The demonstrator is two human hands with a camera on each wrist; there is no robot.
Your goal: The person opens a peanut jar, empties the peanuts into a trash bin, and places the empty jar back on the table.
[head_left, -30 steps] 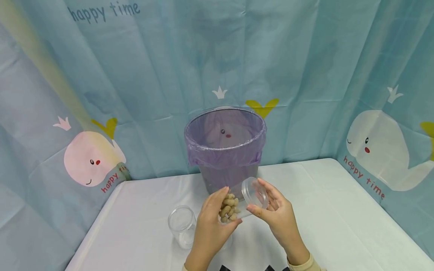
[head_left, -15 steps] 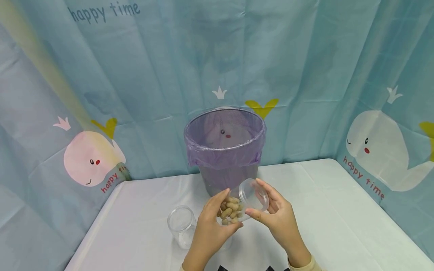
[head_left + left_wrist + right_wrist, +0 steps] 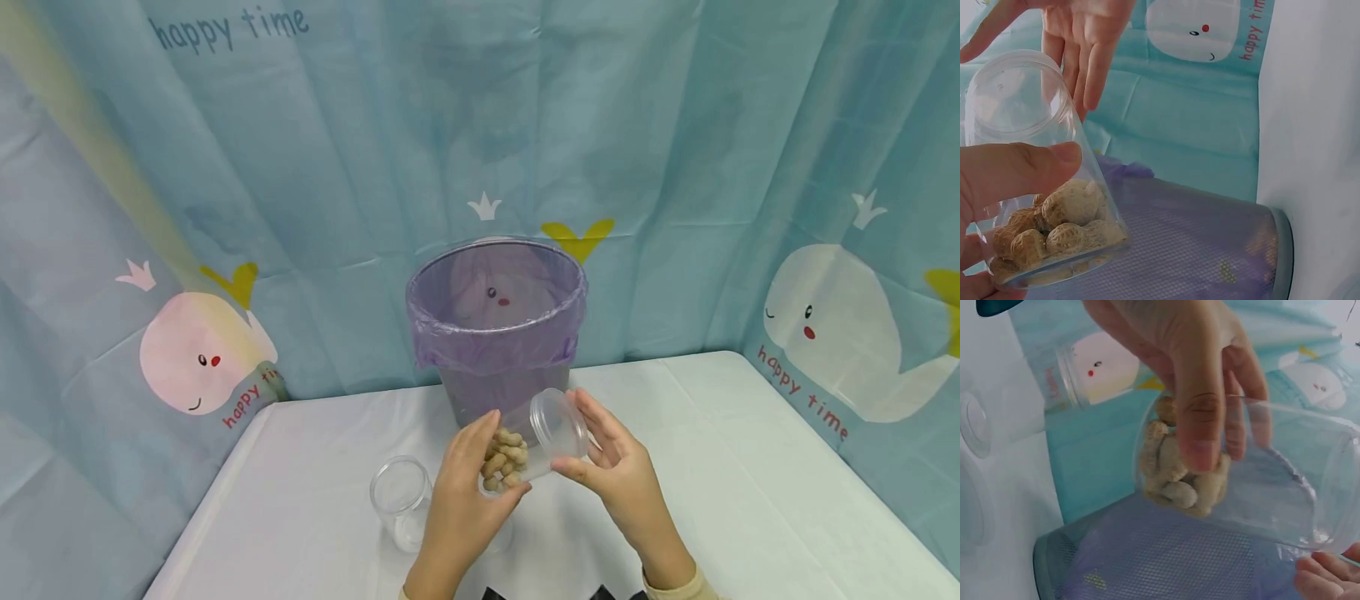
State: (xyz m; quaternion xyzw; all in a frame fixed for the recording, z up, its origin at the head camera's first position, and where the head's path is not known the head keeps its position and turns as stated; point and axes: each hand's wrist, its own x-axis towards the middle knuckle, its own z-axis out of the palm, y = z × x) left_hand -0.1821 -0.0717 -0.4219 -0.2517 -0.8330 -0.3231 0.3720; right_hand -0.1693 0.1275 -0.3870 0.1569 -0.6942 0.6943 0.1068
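In the head view a clear plastic jar (image 3: 536, 462) is held up, tipped sideways with its wide round rim toward the right. Peanuts in their shells (image 3: 504, 458) lie bunched at its bottom end. My left hand (image 3: 465, 492) grips that end, the thumb along one side and the fingers round the other, as the left wrist view also shows. My right hand (image 3: 618, 467) is at the rim, thumb and fingers spread apart and holding nothing; its long fingers look straight in the left wrist view. A second clear jar (image 3: 401, 487) stands on the table beside my left hand.
Behind the hands stands a mesh wastebasket (image 3: 510, 387) lined with a purple bag (image 3: 495, 350). A round clear piece (image 3: 501, 537) lies partly hidden below the left hand. The white table (image 3: 720, 467) meets a blue printed curtain (image 3: 660, 167).
The held jar has tilted a little, and the peanuts have shifted inside it. My right hand's fingers have edged slightly away from the rim.
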